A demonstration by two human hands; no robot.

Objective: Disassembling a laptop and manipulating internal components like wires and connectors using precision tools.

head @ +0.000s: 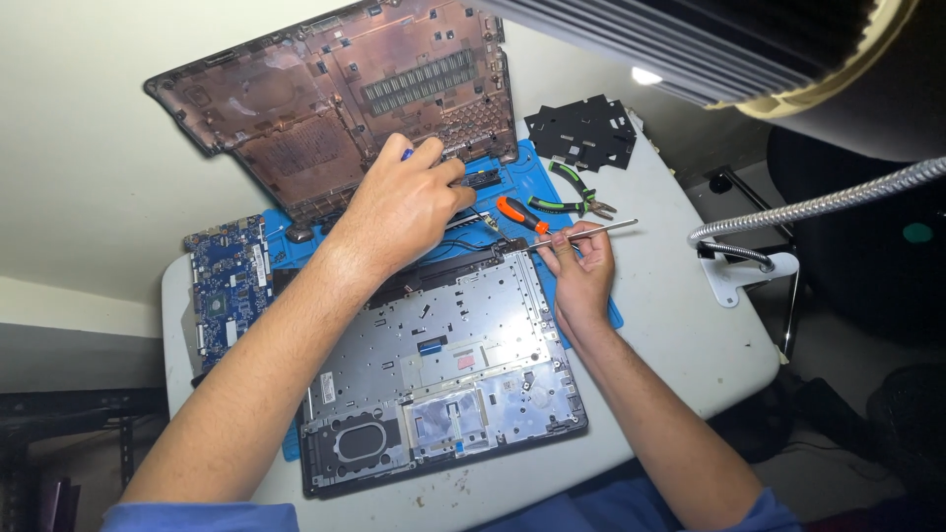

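Note:
An opened laptop chassis (443,365) lies on a blue work mat (512,182), its grey inner frame facing up. My left hand (399,207) is closed around a small tool with a blue tip, above the laptop's far edge near the hinge area. My right hand (579,271) rests on the laptop's right far corner and pinches thin metal tweezers (591,232), which point out to the right.
The dark bottom cover (325,99) leans against the wall behind. A blue circuit board (229,281) lies at the left. An orange-handled screwdriver (522,214), green-handled pliers (572,197) and a black sheet part (581,130) lie at the far right. A gooseneck lamp clamp (739,261) sits on the table's right edge.

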